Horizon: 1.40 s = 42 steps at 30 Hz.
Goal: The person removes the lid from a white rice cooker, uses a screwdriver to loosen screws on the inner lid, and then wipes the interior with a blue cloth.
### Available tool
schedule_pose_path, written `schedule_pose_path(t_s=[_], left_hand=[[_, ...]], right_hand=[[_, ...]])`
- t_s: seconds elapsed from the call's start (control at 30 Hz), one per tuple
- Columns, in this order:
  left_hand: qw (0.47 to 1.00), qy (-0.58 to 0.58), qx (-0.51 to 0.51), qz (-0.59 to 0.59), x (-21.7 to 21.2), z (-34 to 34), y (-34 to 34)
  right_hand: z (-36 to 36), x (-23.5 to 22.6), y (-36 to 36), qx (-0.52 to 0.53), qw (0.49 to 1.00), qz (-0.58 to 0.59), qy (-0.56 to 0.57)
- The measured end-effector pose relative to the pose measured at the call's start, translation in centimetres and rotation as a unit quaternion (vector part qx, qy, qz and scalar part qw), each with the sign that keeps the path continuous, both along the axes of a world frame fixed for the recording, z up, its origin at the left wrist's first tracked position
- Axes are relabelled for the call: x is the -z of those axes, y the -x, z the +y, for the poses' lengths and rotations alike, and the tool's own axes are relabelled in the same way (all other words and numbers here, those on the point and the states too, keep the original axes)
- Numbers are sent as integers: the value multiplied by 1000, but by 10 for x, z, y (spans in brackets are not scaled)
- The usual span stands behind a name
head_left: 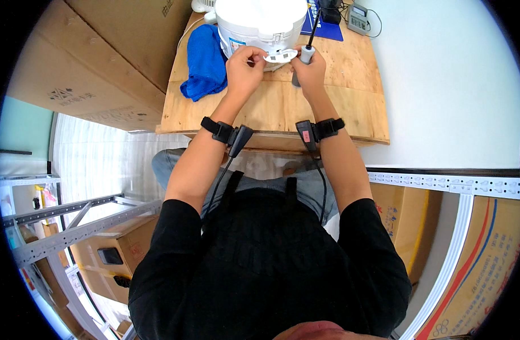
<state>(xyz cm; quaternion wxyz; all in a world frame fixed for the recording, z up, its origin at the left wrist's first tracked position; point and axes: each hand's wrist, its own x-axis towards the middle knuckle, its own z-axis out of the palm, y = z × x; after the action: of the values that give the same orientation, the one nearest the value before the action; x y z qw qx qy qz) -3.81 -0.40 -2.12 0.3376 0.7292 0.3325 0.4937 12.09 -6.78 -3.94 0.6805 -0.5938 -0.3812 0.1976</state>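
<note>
A small white curved plastic piece (pixel 281 56) with dark rectangular openings spans the gap between my hands, in front of a round white lidded appliance (pixel 260 31). My left hand (pixel 245 69) is closed, its thumb and fingertips pinching the left end of that piece. A screwdriver (pixel 307 54) with a grey handle and dark shaft points up and away in my right hand (pixel 310 72), whose fingers wrap around the handle. My right thumb and fingertip also meet the right end of the white piece. Whether the piece is joined to the appliance cannot be made out.
A blue cloth (pixel 206 62) lies left of the appliance on the wooden table (pixel 345 96). Behind to the right are a blue booklet (pixel 328 31) and a grey device with buttons (pixel 358 20) and cables. Large cardboard boxes (pixel 95 62) stand at the left, a white wall (pixel 441 85) at the right.
</note>
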Motion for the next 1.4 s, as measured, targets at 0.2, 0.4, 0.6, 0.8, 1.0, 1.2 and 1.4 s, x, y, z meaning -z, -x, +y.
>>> schedule_pose_path(t_s=[0.2,0.4,0.6,0.8,1.0,1.2,1.4], left_hand=[[999,7,34,-14,8,-1,6],[998,11,56,-35,3,-4,5],[986,113,121,-2,5,-12,-9],[963,169,206,34,3,-20,-69],[927,171,311,121,11,-31,-112],[905,103,347,223,-25,-44,-93],[940,58,313,121,-73,-44,-63]], right_hand=[[-12,-2,3,-47,999,21,16],[-16,-5,-4,-61,998,1,-6],[-45,-13,-13,-54,997,28,49],[-67,-22,-65,62,994,5,90],[-82,-6,-164,179,956,27,232],[-75,41,-239,203,923,1,327],[-76,34,-252,165,925,79,335]])
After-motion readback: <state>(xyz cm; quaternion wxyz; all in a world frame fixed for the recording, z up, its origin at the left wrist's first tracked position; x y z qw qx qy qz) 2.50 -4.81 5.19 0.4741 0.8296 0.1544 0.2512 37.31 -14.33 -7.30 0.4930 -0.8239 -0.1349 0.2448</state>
